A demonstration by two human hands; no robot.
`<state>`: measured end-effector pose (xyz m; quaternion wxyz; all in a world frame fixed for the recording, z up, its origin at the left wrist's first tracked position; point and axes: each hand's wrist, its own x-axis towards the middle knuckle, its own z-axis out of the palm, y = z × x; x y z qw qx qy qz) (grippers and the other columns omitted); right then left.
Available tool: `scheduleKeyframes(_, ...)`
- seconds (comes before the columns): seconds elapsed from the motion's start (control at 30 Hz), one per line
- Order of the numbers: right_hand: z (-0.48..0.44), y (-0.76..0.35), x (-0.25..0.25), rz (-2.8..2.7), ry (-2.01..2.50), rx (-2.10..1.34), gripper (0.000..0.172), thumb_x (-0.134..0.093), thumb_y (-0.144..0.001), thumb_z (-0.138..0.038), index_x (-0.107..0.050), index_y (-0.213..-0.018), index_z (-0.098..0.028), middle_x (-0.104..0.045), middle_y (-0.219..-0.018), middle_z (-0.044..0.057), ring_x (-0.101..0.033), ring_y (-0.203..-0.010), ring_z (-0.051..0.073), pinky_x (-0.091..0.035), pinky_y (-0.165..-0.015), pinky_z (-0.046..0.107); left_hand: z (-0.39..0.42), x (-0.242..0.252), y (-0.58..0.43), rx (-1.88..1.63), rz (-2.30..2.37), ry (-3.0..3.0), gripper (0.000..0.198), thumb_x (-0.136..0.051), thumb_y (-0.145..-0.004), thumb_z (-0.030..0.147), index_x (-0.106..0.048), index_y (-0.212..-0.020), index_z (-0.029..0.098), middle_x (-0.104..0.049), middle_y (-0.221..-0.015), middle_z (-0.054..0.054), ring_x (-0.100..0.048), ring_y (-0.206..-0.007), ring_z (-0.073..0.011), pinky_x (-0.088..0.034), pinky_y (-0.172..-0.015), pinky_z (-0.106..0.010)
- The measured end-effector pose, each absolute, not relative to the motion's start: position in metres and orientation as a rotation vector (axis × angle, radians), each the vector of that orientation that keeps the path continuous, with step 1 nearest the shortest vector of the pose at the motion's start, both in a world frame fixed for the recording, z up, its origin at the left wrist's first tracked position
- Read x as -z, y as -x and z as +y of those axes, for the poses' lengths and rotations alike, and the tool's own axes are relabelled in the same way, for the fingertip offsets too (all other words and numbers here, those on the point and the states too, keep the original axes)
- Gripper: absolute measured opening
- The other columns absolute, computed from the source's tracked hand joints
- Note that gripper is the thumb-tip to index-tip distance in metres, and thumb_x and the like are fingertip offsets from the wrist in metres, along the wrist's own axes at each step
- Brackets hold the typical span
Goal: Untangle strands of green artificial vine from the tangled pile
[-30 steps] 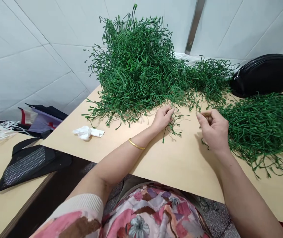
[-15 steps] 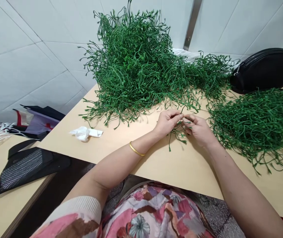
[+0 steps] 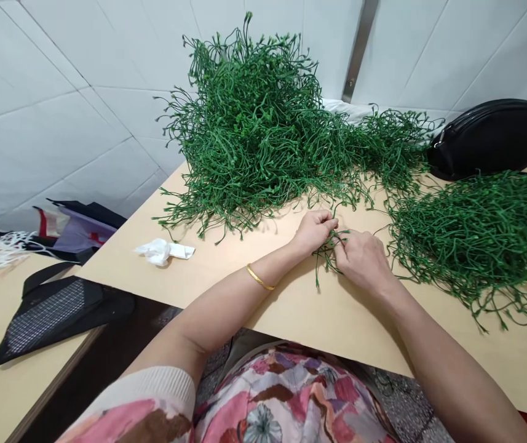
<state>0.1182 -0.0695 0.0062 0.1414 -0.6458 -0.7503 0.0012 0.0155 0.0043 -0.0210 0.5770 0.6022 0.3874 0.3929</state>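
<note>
My left hand (image 3: 315, 231) is closed in a pinch on a thin green cord (image 3: 334, 215), whose upper end sticks up past the fingertips. Close beside it, my right hand (image 3: 363, 258) has its thumb and fingers closed on the same small cluster of green cords (image 3: 325, 261). Loose ends of these cords hang down onto the table below both hands. Fingers cover part of the cords, so how they cross or join is hidden. A gold bangle (image 3: 259, 278) circles my left wrist.
A tall heap of tangled green cords (image 3: 254, 135) stands against the tiled wall. A second heap (image 3: 470, 234) lies right of my hands, before a black bag (image 3: 498, 138). White crumpled paper (image 3: 157, 251) lies left on the table (image 3: 226, 271). Black mesh pieces (image 3: 51, 314) rest on another table.
My right hand has turned over, its back now facing up, and sits lower on the cords. My left hand keeps its pinch at nearly the same place. The view has shifted slightly.
</note>
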Motion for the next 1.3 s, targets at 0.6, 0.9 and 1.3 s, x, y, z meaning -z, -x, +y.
scheduleKeyframes(0.6,-0.101,-0.220,-0.097,-1.831,1.910,0.519,0.027,-0.047,-0.081,-0.035,-0.051,-0.060,-0.018,-0.045,-0.051,0.001,-0.041,-0.056,0.014,-0.027,-0.061,0.031,0.003,0.022,-0.017,-0.875,1.022,-1.826,0.025,-0.049,-0.072,0.023,-0.038,-0.050,0.016,-0.033,-0.049,0.005,-0.032,-0.054,-0.0082,-0.027,-0.056,-0.023)
scheduleKeyframes(0.9,-0.096,-0.235,-0.072,-1.602,1.893,0.817,0.027,-0.046,-0.082,-0.033,-0.061,-0.090,-0.013,-0.060,-0.095,0.018,-0.048,-0.093,0.031,-0.030,-0.076,0.047,-0.008,-0.021,-0.021,-0.749,1.193,-2.264,0.023,-0.045,-0.076,0.022,-0.048,-0.054,0.017,-0.040,-0.049,0.001,-0.035,-0.052,-0.0112,-0.023,-0.054,-0.025)
scheduleKeyframes(1.3,-0.081,-0.150,-0.044,-1.853,1.300,0.134,0.021,-0.046,-0.085,-0.029,-0.062,-0.093,-0.017,-0.061,-0.101,0.010,-0.056,-0.093,0.021,-0.044,-0.082,0.035,0.009,-0.033,-0.024,-0.832,0.954,-1.258,0.017,-0.054,-0.073,0.014,-0.047,-0.058,0.015,-0.046,-0.043,0.004,-0.044,-0.037,-0.0071,-0.034,-0.041,-0.020)
